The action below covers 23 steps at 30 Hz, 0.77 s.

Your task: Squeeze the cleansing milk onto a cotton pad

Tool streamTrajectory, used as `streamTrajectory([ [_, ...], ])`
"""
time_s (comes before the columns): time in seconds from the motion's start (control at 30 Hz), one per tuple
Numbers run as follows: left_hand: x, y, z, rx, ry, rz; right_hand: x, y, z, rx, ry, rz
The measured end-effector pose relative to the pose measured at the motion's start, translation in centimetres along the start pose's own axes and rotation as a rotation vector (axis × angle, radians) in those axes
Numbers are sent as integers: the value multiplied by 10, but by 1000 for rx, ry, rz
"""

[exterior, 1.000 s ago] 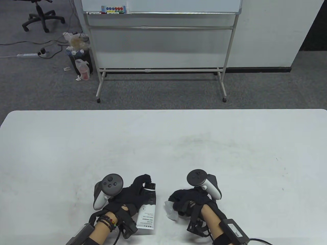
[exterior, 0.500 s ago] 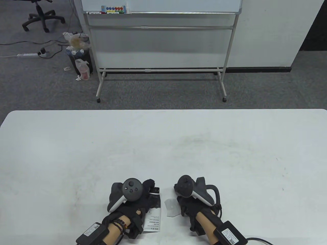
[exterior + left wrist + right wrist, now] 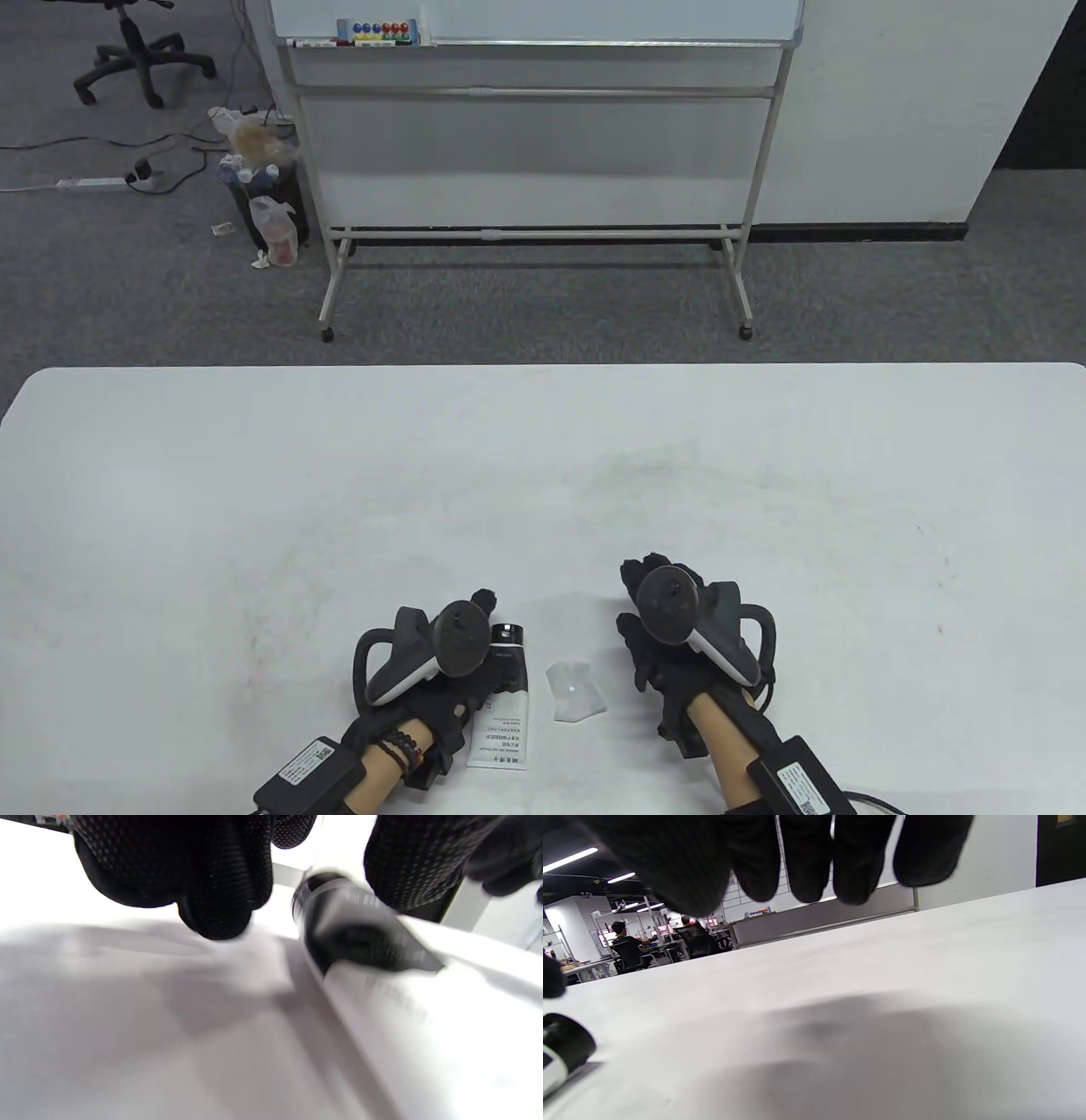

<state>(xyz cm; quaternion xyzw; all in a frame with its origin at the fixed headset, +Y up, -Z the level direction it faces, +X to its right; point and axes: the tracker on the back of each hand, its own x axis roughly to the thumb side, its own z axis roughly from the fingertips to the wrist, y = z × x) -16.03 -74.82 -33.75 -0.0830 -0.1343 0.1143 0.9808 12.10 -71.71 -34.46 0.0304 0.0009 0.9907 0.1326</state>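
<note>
The cleansing milk tube [image 3: 504, 705], white with a black top and cap, lies flat on the table [image 3: 254, 509] near the front edge. My left hand [image 3: 475, 649] is over its left side. In the left wrist view the fingers [image 3: 212, 878] hang spread above the tube [image 3: 360, 933], not wrapped around it. The white cotton pad [image 3: 577, 689] lies on the table just right of the tube, with a small white dab on it. My right hand [image 3: 649, 586] is to the pad's right, flat and empty. The tube's cap shows in the right wrist view [image 3: 564, 1041].
A wheeled whiteboard [image 3: 534, 127] stands on the carpet behind the table. A bin with bags [image 3: 267, 204] and an office chair [image 3: 140, 51] are at the far left.
The right hand held the cotton pad, laid it on the table and moved off to the right. The left hand shifted right and lowered the tube flat.
</note>
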Motion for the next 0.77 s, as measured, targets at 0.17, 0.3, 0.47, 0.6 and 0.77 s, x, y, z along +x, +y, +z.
streamTrajectory([
  [0.17, -26, 29, 7, 100, -47, -9, -10, -3, -3, -13, 20, 0],
  [0.3, -53, 36, 9, 102, -46, 80, -14, -3, -6, -4, 29, -12],
  [0.47, -71, 37, 7, 108, -34, 105, -19, 2, -8, 24, 41, -16],
  [0.6, -74, 30, 6, 97, -58, 97, -19, 2, -7, 34, 42, -14],
  [0.77, -70, 29, 4, 86, -60, 73, -15, 2, -5, 41, 21, -17],
])
